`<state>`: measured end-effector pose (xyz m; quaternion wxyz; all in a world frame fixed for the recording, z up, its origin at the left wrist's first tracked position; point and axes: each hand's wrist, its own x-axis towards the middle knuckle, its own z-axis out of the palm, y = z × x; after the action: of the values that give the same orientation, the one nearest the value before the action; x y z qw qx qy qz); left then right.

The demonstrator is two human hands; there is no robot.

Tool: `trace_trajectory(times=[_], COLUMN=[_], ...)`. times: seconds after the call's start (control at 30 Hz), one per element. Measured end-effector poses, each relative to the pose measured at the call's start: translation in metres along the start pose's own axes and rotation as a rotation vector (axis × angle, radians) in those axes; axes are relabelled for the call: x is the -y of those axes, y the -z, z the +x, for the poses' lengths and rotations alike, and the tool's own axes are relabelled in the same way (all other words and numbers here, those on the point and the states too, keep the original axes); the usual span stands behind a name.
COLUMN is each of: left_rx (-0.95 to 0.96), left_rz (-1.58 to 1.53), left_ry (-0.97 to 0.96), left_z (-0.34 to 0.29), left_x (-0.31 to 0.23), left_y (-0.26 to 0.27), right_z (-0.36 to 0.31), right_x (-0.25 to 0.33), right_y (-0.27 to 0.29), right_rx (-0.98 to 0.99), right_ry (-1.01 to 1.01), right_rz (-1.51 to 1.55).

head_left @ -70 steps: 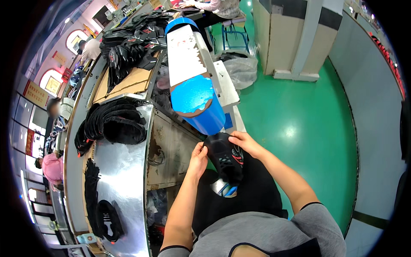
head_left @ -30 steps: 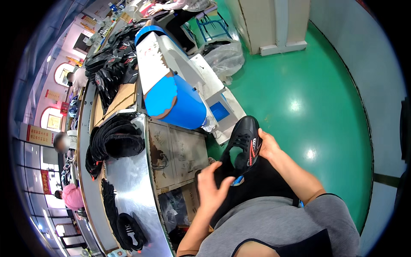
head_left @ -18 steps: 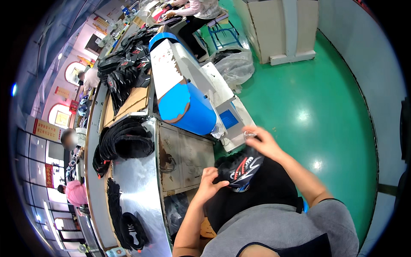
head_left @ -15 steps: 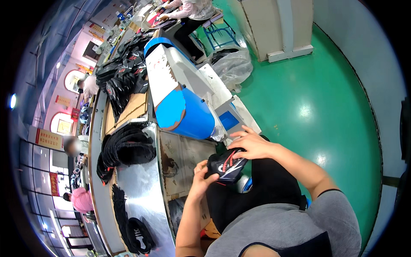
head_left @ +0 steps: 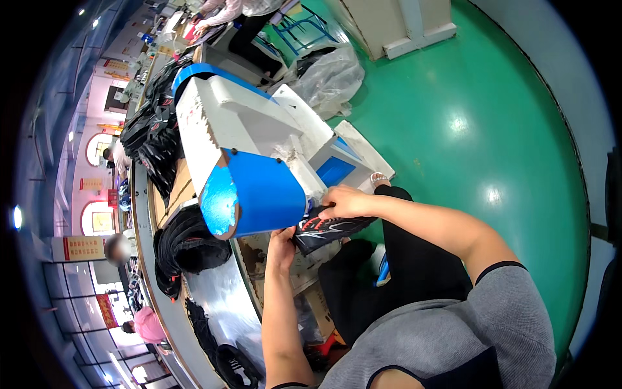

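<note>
A black shoe upper (head_left: pixel 334 231) with red and white markings is stretched between my two hands, below the head of a blue and white machine (head_left: pixel 265 194). My left hand (head_left: pixel 281 248) grips its left end, fingers partly hidden by the upper and the machine head. My right hand (head_left: pixel 348 202) pinches the upper edge, close beside the machine's working point. The machine head covers part of that spot, so whether the upper touches it I cannot tell.
On the metal table (head_left: pixel 223 285) to my left lie a curved stack of black uppers (head_left: pixel 188 240) and another black upper (head_left: pixel 238 366). Farther off is a heap of black pieces (head_left: pixel 152 133). A clear plastic bag (head_left: pixel 334 74) lies on the green floor near a seated co-worker (head_left: pixel 249 32).
Both hands have brought the upper from above my lap up to the machine head. It was bunched and now lies more stretched out. My view has shifted too.
</note>
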<state>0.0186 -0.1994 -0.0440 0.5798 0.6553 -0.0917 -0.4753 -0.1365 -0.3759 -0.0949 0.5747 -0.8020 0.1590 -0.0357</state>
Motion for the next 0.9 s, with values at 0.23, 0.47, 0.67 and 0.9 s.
trace_trajectory(times=[0.23, 0.47, 0.67, 0.9], left_rx=[0.014, -0.012, -0.024, -0.076], left_rz=[0.139, 0.220, 0.253, 0.146], left_ry=[0.098, 0.079, 0.098, -0.012], left_z=[0.028, 0.018, -0.001, 0.001], left_x=[-0.017, -0.020, -0.029, -0.011], left_y=[-0.013, -0.033, -0.050, -0.041], right_z=[-0.017, -0.017, -0.021, -0.023], right_x=[-0.012, -0.024, -0.019, -0.031], right_y=[0.002, 0.010, 0.019, 0.013], right_rx=[-0.069, 0.003, 0.086, 0.157], right_ry=[-0.089, -0.212, -0.292, -0.253], right_rz=[0.335, 0.590, 0.659, 0.767])
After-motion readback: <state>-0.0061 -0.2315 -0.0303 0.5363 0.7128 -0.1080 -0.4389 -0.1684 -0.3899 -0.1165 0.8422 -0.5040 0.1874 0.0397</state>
